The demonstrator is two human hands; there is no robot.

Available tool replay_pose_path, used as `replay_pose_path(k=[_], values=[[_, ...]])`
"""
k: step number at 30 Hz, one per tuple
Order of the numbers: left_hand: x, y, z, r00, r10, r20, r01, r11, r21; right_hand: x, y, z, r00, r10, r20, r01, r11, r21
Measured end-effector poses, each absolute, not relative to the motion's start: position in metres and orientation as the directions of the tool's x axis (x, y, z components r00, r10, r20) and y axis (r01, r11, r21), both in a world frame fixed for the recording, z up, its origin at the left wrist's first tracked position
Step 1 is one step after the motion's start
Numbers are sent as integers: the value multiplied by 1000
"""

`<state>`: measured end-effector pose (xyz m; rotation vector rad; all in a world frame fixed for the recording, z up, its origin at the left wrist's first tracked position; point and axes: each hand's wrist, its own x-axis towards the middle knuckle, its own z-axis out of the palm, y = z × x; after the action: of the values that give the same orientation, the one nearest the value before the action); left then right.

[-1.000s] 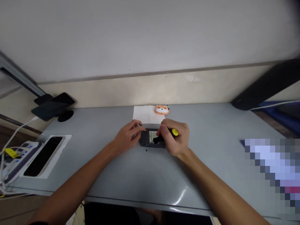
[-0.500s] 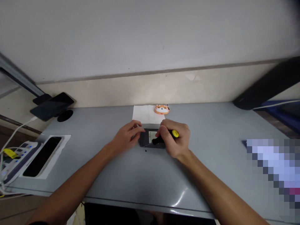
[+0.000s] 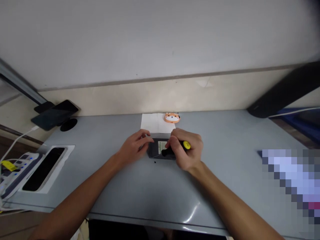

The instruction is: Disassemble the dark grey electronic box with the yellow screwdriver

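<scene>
A flat dark box-shaped device (image 3: 154,150) with a pale label (image 3: 161,147) lies in the middle of the grey table. My right hand (image 3: 188,148) is closed around a screwdriver (image 3: 186,145) with a black handle and a yellow end. It is tilted over the device beside the label, and its tip is hard to make out. At the device's left edge, my left hand (image 3: 135,146) has its fingers apart, the index fingertip at the far left corner. A tiny black piece (image 3: 155,162) sits just in front of the device.
Behind the device are white paper (image 3: 152,122) and an orange animal-face case (image 3: 172,117). At left are a phone on a stand (image 3: 56,115), another phone (image 3: 45,169) on paper, and a power strip (image 3: 21,175). A black cylinder (image 3: 282,93) leans at right, above a pixelated patch.
The view has shifted very slightly. Both hands, the screwdriver and the device keep nearly the same positions.
</scene>
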<state>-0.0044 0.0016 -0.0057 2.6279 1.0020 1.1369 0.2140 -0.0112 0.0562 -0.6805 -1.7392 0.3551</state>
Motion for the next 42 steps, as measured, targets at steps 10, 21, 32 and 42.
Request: replay_pose_path(k=[10,21,32,42], values=[[-4,1,-4,503,611,611,539,-774,331,216,-10,56,-188,583,791,295,801,-520],[-3,2,-5,501,598,626,531,-783,323,214,-10,55,-194,573,796,270,811,-518],[-5,1,1,502,612,611,553,-770,317,215,-11,58,-218,580,785,278,808,-519],[-10,3,0,507,592,626,549,-782,295,216,-11,59,-141,609,781,261,783,-564]])
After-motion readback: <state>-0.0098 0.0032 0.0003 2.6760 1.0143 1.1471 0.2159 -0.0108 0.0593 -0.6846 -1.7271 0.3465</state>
